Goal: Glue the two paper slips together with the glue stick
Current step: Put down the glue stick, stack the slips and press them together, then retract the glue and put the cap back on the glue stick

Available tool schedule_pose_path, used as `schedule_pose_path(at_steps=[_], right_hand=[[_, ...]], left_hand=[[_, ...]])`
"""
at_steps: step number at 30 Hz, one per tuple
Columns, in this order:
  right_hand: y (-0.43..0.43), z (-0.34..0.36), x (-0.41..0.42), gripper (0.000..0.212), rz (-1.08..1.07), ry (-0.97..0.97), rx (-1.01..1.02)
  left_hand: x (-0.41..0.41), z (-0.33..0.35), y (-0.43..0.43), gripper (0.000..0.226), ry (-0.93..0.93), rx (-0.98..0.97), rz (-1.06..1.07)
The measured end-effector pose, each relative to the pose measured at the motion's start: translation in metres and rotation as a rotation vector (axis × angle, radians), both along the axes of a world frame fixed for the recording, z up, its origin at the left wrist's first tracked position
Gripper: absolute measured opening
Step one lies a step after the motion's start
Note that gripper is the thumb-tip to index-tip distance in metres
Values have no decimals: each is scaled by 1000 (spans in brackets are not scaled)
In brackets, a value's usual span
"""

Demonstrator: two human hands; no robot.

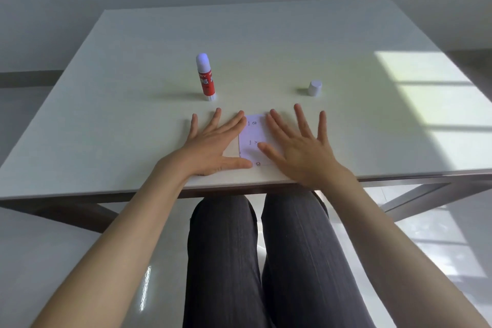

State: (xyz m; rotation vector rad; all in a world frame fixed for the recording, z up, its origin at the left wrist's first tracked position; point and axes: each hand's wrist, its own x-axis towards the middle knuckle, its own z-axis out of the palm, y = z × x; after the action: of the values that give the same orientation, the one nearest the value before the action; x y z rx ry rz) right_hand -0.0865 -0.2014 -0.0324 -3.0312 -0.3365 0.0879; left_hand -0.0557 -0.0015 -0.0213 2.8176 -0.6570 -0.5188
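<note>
A white paper slip (253,133) with small printed marks lies flat near the table's front edge. Beneath its left side a beige slip (231,150) shows as a narrow strip. My left hand (213,144) lies spread and flat on the left of the slips, its thumb along their near edge. My right hand (300,146) lies spread over their right side, its thumb on the white slip. Neither hand holds anything. The red glue stick (205,78) stands upright and uncapped behind my left hand. Its white cap (315,88) sits apart at the back right.
The white table (266,42) has its front edge just below my wrists. A bright patch of sunlight falls on its right side. My legs in dark trousers show under the table, with a glossy floor around them.
</note>
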Motion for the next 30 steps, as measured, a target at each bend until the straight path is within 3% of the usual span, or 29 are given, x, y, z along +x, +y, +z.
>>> schedule_pose_path(at_steps=[3, 8, 15, 18, 21, 25, 27, 30], right_hand=[[6, 3, 8, 80, -23, 17, -14], [30, -7, -39, 86, 172, -47, 51], [2, -7, 20, 71, 47, -9, 9], [4, -13, 18, 75, 31, -62, 38], [8, -15, 13, 72, -24, -87, 64], [20, -15, -4, 78, -72, -89, 105], [22, -14, -9, 80, -76, -91, 104], [21, -11, -10, 78, -77, -100, 107]], left_hand=[[-1, 0, 0, 96, 14, -24, 9], [-1, -3, 1, 96, 12, -62, 22], [0, -4, 2, 96, -27, -74, 44], [-2, -8, 2, 100, -70, -144, 83], [-5, -11, 1, 97, -124, -382, 191], [-3, -11, 5, 58, -269, -939, 517], [3, -10, 5, 50, -375, -1019, 638], [19, -4, 4, 59, -459, -1044, 770]])
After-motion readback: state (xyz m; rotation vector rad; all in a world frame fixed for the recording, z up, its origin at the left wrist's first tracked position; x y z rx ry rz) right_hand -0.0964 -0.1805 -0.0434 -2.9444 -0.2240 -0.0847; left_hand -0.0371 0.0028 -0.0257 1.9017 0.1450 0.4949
